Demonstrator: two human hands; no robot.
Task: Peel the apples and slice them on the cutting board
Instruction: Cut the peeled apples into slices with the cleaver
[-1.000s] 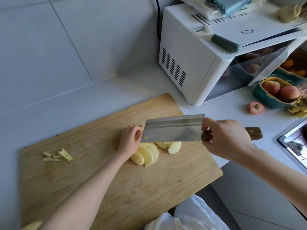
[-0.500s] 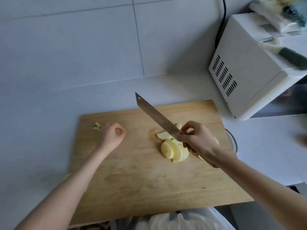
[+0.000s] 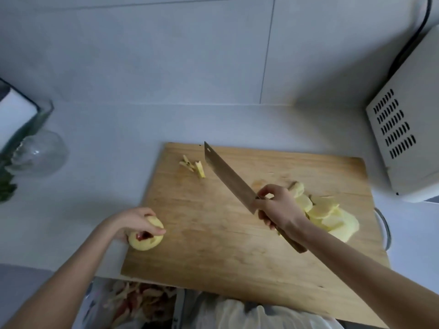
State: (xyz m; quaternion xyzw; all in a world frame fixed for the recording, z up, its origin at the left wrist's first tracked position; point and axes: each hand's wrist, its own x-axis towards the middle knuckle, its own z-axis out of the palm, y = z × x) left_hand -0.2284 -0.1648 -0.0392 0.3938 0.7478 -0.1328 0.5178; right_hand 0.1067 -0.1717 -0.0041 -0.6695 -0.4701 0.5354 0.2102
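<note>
- Wall: pale grey tiles with thin joints; no brand, label or writing can be read anywhere in view.
- Counter: pale, smooth, meeting the wall along a straight line.
- Cutting board: bare wood, lying flat on the counter, its near edge overhanging the counter front.
- Oven: white, vented side panel facing the board, cut off at the right edge.
- Glass: clear, at the left, blurred.
- Cleaver: blade raised over the board, tip pointing away; right hand wrapped tight round the wooden handle.
- Apple slices: pale heap on the board's right side, partly hidden behind the right hand.
- Peeled apple: at the board's left edge, left hand curled over it, fingers gripping.
- Core scraps: near the board's far edge.
- Peelings: below the counter front, container unclear.
</note>
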